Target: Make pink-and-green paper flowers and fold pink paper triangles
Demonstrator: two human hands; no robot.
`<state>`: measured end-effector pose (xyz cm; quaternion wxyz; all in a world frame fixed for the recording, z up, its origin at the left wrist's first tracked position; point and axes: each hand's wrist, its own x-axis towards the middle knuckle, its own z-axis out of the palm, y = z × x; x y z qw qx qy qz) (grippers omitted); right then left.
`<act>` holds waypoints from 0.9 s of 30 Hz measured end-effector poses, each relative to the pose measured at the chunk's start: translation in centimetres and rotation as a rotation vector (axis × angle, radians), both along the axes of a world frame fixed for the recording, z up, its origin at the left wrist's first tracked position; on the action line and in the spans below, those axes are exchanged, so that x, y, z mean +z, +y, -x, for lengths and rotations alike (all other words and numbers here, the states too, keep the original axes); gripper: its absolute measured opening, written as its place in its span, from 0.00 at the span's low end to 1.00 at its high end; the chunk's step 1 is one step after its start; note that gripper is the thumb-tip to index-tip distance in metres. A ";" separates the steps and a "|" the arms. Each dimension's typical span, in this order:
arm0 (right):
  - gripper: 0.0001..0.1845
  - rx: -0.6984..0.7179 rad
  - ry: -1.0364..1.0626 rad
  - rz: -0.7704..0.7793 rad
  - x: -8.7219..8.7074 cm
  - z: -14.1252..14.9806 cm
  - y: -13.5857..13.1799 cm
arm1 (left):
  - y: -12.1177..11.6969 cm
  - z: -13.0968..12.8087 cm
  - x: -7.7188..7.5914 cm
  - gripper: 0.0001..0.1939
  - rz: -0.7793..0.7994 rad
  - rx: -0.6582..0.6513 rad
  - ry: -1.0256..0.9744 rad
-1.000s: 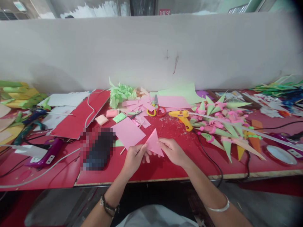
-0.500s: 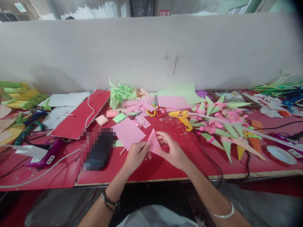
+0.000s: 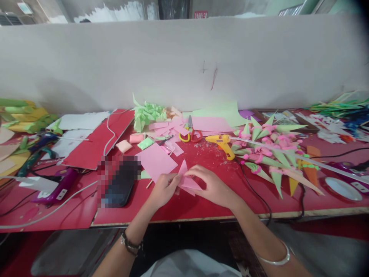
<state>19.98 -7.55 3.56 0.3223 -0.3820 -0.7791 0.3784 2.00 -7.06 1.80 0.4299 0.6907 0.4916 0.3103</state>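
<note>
Between my two hands is a folded piece of pink paper (image 3: pixel 190 184), with one sharp point sticking up and another flap spreading to the right. My left hand (image 3: pixel 165 189) pinches its left side between thumb and fingers. My right hand (image 3: pixel 211 184) curls around the right side, its fingertips closed on an upper fold. Just beyond my left hand lies a flat pink sheet (image 3: pixel 155 161), over a thin stick and a bit of green paper. Scissors (image 3: pixel 190 132) with yellow and red handles rest farther back. A yellow glue gun (image 3: pixel 221 144) lies beyond my right hand.
Green and pink paper cones (image 3: pixel 268 146) are heaped at the right, by a white dish (image 3: pixel 343 188). A dark, partly pixelated phone-like object (image 3: pixel 123 184) lies left. Folded green paper pieces (image 3: pixel 148 115) sit at the back. Purple power strips (image 3: pixel 59 188) and cables flank the red table (image 3: pixel 184 213).
The pink paper has gone from a single upright triangle to a shape with a narrow point and a flap spread right. My right hand's fingers have moved in onto its fold.
</note>
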 end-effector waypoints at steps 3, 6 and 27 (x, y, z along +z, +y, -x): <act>0.11 -0.004 0.118 0.036 -0.3 0.2 0.3 | -0.1 -0.3 0.0 0.21 0.076 -0.025 -0.094; 0.08 -0.044 0.251 0.133 -1.3 0.6 0.6 | -0.1 -0.6 -0.2 0.21 0.113 -0.045 -0.169; 0.08 -0.268 0.435 0.318 -2.3 1.3 0.2 | -0.4 -1.2 -1.3 0.21 0.208 -0.162 -0.217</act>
